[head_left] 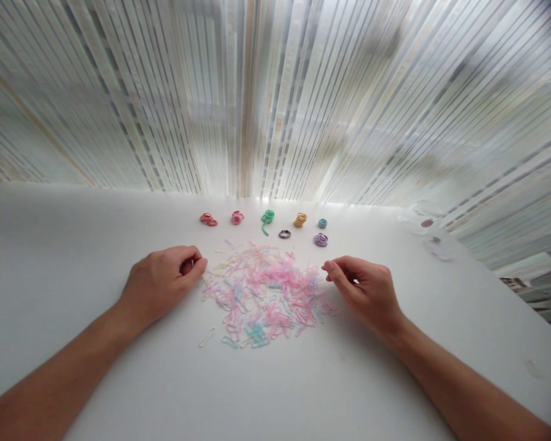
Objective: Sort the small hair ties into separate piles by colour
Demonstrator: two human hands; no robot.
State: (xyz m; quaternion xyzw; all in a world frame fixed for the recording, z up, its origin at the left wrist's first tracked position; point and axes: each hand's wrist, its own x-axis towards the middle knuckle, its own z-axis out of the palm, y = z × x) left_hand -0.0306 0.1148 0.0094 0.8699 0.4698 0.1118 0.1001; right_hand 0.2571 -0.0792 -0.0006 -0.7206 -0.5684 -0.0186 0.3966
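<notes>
White and smooth, the counter (73,257) fills most of my view, with a wall of pale vertical string curtain (275,92) hanging behind its far edge. In the middle of the counter lies a loose heap of tiny pastel rubber bands (264,294), pink, blue and pale yellow all tangled, and my two hands sit at either side of it. My left hand (163,278) is curled, thumb pressed to forefinger at the heap's left edge; whether a band is caught between them I cannot tell. My right hand (362,288) is likewise curled, its fingertips pressed together at the heap's right edge, touching the outermost bands. Beyond the heap, small sorted clusters stand in a row: red bands (208,219), pink bands (237,217), green bands (267,217), yellow bands (300,220), blue bands (322,223), with purple bands (320,239) and one dark band (284,234) just nearer. A single pale band (206,337) lies apart near the heap's front left.
</notes>
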